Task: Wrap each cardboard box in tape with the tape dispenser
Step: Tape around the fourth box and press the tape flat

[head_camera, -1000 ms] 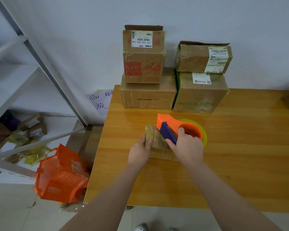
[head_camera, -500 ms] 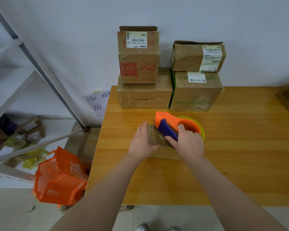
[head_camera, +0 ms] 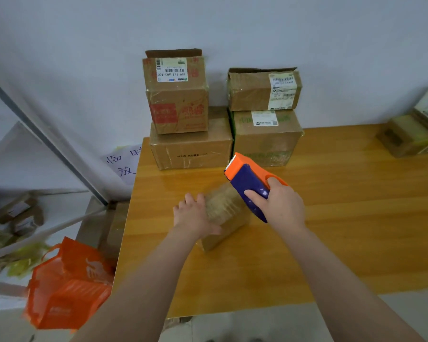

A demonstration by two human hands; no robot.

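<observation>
Box (head_camera: 224,214): small, brown, glossy with tape on top; lies on the table (head_camera: 344,238) near its left-centre, turned at an angle to the table edge.

Left hand (head_camera: 195,217): lies over the box's left end, fingers bent over the far edge, thumb along the near side; it grips the box.

Dispenser (head_camera: 247,180): orange body, blue plate. Held tilted over the box's right end, toothed blade at the top, pointing up and away toward the wall. The lower blue tip sits just beside the box's right end; contact cannot be told. No loose strip of tape can be made out.

Right hand (head_camera: 283,206): wrapped round the dispenser, thumb on the orange body, index finger along the blue plate.

Stack (head_camera: 190,150): four boxes against the wall at the table's back edge, two piles of two, side by side and touching; the upper ones carry white labels, top flaps standing open.

Far boxes (head_camera: 405,134): more cartons at the table's right edge, blurred.

Off the table, left: handwritten paper (head_camera: 124,164) on the wall, grey shelf frame (head_camera: 47,144), orange bag (head_camera: 67,285) on the floor
</observation>
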